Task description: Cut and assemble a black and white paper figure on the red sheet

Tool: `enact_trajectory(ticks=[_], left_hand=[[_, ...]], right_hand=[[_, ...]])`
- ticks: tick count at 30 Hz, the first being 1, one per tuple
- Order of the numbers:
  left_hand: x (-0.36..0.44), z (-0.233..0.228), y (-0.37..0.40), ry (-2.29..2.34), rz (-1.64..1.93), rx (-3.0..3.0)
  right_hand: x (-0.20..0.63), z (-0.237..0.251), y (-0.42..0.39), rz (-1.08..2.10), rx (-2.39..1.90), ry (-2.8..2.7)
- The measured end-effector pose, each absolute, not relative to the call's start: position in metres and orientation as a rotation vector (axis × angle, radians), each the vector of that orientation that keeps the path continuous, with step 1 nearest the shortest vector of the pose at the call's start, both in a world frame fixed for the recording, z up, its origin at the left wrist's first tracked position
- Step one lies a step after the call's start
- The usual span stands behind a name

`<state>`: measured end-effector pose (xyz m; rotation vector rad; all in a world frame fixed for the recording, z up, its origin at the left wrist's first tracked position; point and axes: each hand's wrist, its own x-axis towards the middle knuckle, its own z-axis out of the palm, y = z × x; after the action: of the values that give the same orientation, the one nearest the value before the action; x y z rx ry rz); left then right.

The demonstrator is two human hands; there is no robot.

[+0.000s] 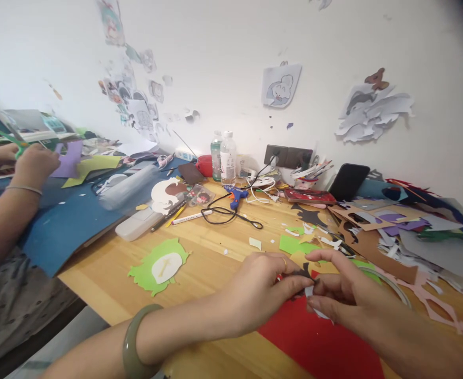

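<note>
My left hand (250,289) is closed, its thumb and fingers pinching a small black paper piece (304,271). Close against it, my right hand (350,295) pinches a small whitish strip (318,310) between thumb and fingers. The fingertips of both hands meet over a red sheet (314,342) and partly hide both pieces. A green cut-out with a white oval (168,267) lies on the wooden table (108,300), left of my hands. Green scraps (298,245) lie just beyond my fingers.
A blue glue gun (237,196) with a black cord lies further back. Two bottles (227,160) and a propped phone (348,181) stand by the wall. Paper scraps (381,252) cover the right side. At left, a co-worker's hand (37,166) holds green-handled scissors (21,146).
</note>
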<state>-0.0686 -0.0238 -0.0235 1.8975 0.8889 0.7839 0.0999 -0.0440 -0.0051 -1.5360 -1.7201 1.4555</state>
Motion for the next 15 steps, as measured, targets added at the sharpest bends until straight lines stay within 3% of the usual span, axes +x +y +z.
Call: enact_trajectory(ticks=[15], left_hand=[[-0.069,-0.019,-0.022,0.820,0.670,1.679]], right_hand=[[0.108,-0.020,-0.035,1.630,-1.353,-1.701]])
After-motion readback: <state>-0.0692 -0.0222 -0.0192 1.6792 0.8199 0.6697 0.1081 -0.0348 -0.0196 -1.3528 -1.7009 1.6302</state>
